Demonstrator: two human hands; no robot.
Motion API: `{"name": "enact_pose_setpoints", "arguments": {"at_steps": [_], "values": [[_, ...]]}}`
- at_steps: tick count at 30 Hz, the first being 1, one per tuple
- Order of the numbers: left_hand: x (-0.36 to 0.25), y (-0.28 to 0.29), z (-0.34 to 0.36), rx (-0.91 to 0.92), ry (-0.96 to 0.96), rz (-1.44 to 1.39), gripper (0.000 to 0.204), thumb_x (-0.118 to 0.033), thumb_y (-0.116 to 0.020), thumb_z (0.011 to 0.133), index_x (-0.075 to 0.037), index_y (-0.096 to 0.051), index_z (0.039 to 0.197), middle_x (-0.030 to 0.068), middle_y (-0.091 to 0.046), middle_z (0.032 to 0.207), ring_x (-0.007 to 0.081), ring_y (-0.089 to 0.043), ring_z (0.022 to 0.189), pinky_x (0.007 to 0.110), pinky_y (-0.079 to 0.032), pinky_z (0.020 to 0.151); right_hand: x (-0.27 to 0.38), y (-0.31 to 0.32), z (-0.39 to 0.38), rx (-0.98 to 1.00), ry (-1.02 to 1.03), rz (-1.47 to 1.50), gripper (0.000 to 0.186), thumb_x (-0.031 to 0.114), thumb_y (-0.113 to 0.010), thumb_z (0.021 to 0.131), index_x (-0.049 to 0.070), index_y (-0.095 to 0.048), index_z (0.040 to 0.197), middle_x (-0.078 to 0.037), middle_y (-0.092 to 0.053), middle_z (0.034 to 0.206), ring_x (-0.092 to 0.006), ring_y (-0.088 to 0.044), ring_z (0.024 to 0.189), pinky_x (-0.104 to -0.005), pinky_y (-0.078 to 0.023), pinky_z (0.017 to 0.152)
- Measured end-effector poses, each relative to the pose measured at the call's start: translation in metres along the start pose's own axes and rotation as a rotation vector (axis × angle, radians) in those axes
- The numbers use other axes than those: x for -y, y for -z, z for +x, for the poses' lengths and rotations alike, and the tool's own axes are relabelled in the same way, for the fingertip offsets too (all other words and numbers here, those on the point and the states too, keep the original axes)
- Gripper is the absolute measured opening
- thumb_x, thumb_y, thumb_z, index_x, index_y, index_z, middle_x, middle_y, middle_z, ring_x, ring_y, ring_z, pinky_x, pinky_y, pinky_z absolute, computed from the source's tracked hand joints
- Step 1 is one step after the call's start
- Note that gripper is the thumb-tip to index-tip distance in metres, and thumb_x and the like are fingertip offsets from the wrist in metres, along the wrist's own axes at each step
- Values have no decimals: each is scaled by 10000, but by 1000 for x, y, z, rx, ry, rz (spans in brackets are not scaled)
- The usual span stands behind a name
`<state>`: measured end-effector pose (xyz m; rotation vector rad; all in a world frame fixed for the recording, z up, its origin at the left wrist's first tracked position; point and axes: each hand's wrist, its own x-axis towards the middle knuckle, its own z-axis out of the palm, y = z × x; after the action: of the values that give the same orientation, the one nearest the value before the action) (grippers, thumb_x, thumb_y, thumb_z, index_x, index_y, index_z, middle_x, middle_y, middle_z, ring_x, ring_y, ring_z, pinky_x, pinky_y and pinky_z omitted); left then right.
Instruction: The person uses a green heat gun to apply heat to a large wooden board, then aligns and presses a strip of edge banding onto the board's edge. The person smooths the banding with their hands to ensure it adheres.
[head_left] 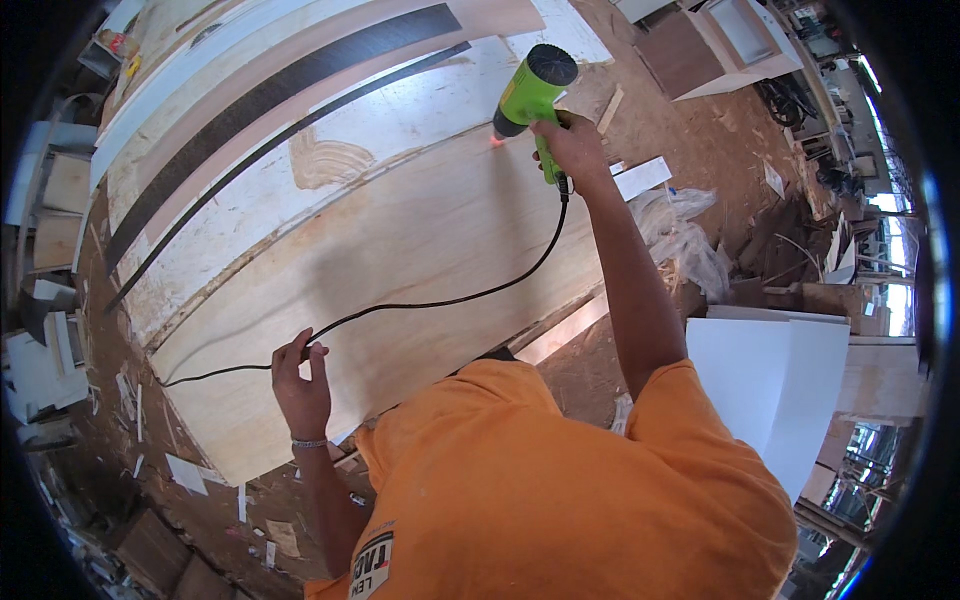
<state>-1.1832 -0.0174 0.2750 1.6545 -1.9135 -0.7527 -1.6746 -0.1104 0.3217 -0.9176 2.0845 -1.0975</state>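
The heat gun [524, 95], at one o'clock, is clasped in the right grip [575, 148], nozzle [509, 123] tipped toward seven, presumably so the board [420, 225] is heated; the cord [430, 305] is loosely held by the left grip [301, 385] at eight, apparently so slack is managed.

A head-worn fisheye view looks steeply down.

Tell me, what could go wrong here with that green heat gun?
The heat gun might scorch the board if it lingers: a red glow shows by its nozzle. The cord, running over the board to the left grip, could snag and tug the gun.
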Motion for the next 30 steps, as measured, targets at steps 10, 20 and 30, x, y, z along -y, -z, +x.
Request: {"name": "enact_pose_setpoints", "arguments": {"at_steps": [10,20,30], "values": [[-2,-9,-2,15,4,-83,227,-80,-690,995,-31,-723,1215,130,-720,1062,243,-711,940,384,-563,876,-25,38,40,-156,-91,87,427,248,-745,888,-76,-682,1159,-144,-713,878,-232,-739,672,-362,-583,562],[-7,-7,3,-15,2,-72,198,-71,-676,997,-20,-705,1186,156,-724,1117,258,-724,945,390,-576,862,-49,49,71,-303,18,-90,431,243,-722,885,-97,-689,1147,-160,-721,863,-242,-733,652,-372,-572,590],[-10,-7,5,-25,-1,-82,193,-59,-678,994,-27,-708,1183,164,-719,1139,251,-732,921,384,-580,858,-67,67,99,-371,-37,-67,384,237,-720,904,-95,-681,1092,-159,-714,812,-250,-719,623,-379,-544,546]]}}
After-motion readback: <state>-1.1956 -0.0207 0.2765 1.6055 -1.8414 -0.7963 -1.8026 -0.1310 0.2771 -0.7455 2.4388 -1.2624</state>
